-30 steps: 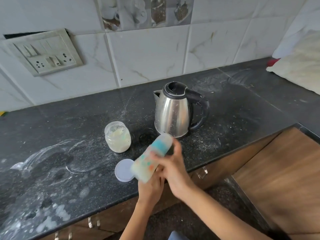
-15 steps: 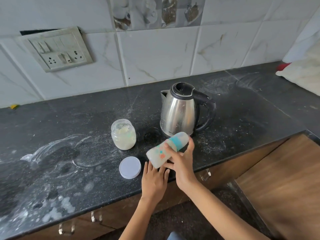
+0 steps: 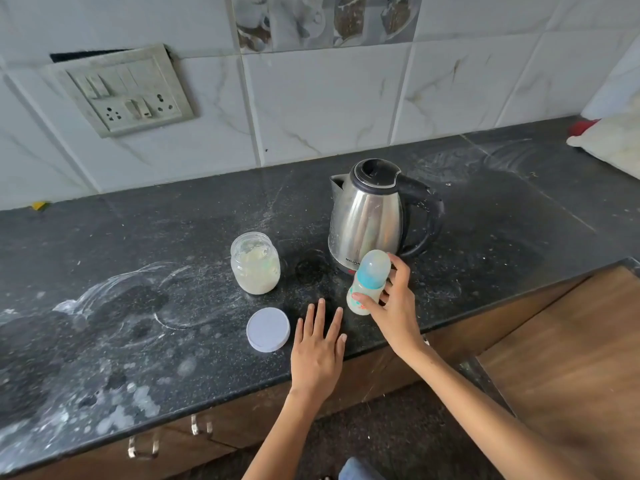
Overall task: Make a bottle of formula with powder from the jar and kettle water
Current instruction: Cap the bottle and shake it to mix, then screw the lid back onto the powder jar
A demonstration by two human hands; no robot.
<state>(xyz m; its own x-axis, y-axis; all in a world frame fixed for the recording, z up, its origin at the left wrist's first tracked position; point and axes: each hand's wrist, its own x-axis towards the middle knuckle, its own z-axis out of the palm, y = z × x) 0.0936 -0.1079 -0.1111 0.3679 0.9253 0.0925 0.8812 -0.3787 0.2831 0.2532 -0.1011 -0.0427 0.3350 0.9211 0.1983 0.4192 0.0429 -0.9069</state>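
Head view: right hand (image 3: 391,306) grips the capped bottle (image 3: 369,282) upright on the desk (image 3: 485,237) before the kettle (image 3: 370,213); left hand (image 3: 318,341) lies flat, fingers spread. Mixing looks done; the jar (image 3: 255,263) stands open, lid (image 3: 268,329) beside it.

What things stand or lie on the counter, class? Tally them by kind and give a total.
Kettle: 1
Jar: 1
Lid: 1
Bottle: 1
Cushion: 1
Total: 5
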